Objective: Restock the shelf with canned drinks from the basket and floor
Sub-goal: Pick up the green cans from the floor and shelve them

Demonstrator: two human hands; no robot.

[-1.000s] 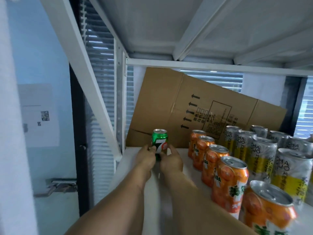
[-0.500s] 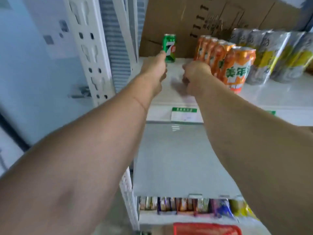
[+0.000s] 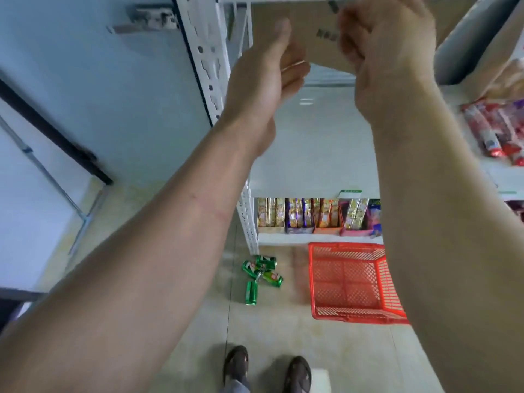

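Observation:
Both my arms are raised in front of the white shelf (image 3: 317, 131). My left hand (image 3: 266, 72) is relaxed with the thumb up and holds nothing. My right hand (image 3: 382, 43) has its fingers curled and is empty too. Far below on the tiled floor lie several green cans (image 3: 259, 275), tipped over beside the shelf post. The red plastic basket (image 3: 388, 282) stands on the floor to their right; I see no cans inside it. The shelf with the drinks is out of view above.
A white perforated upright (image 3: 207, 58) runs down at the left. Snack packs (image 3: 314, 215) fill the bottom shelf; wrapped snacks (image 3: 493, 129) lie on the middle shelf at right. A cardboard sheet (image 3: 320, 32) stands behind my hands. My feet (image 3: 266, 367) are at the bottom.
Both hands have let go of the green can on the upper shelf and drawn back. My view has swung down from that shelf to the floor, basket and fallen cans.

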